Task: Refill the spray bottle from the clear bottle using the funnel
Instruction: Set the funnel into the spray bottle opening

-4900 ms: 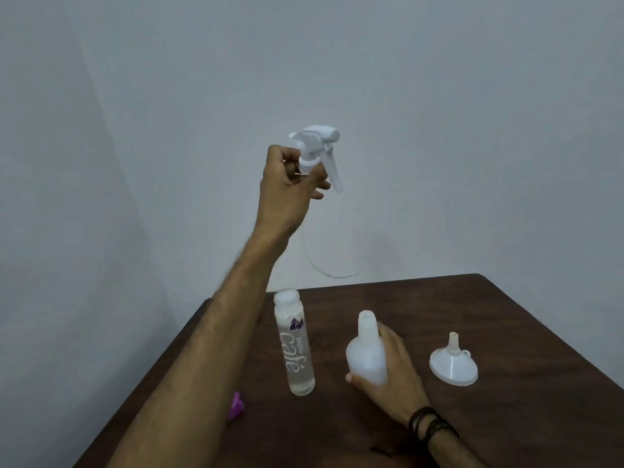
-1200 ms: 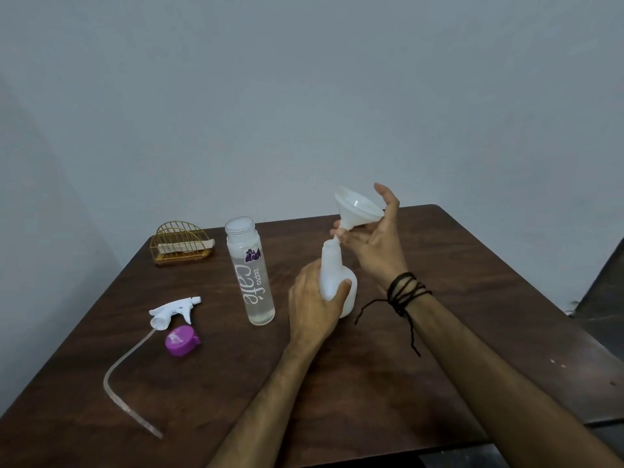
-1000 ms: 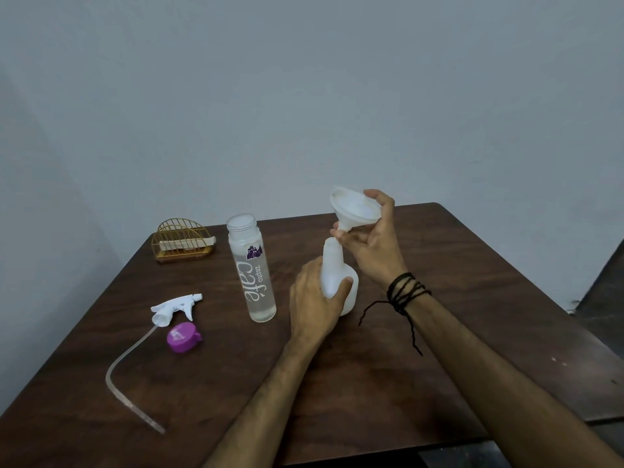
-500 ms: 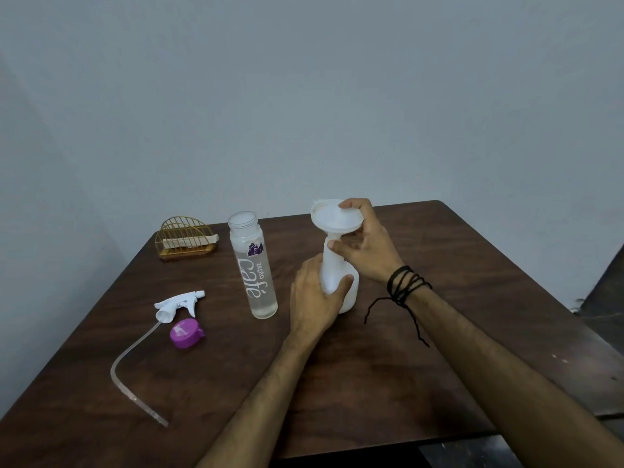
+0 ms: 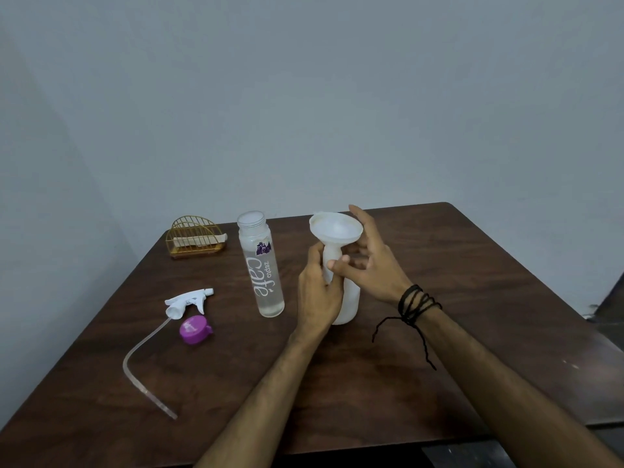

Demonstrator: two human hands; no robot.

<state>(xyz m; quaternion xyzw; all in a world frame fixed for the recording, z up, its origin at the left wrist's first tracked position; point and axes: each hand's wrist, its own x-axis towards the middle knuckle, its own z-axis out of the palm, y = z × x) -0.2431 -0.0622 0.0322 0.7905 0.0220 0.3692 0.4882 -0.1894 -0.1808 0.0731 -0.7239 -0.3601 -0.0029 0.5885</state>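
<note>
A: From my end I have both hands at the middle of the table (image 5: pixel 388 383). The left hand (image 5: pixel 317 293) is wrapped around the white spray bottle (image 5: pixel 347 304), fingers curled on its neck and shoulder, and the bottle stands upright on the wood.

B: And the funnel?

A: The funnel (image 5: pixel 336 226) sits upright in the bottle's mouth, wide rim up. The right hand (image 5: pixel 371 265) is beside it with fingers spread and relaxed. 1 fingertip stands at the far side of the rim, and the thumb is at the bottle's neck. I cannot tell whether it touches the funnel, but it grips nothing. A black cord wristband (image 5: pixel 415 304) hangs off that wrist.

B: Where is the clear bottle?

A: The clear bottle (image 5: pixel 261 265) stands uncapped just left of the left hand, near but apart, with liquid in its lower part. Further left lie the spray head (image 5: pixel 187 300) with its long tube curving toward the near-left edge, and the purple cap (image 5: pixel 195 329) just beside it.

B: Any room at the edges?

A: The right half of the table is bare wood out to the right edge. A gold wire holder (image 5: pixel 194 236) sits near the far-left corner, close to the back edge and the wall (image 5: pixel 304 96).
</note>
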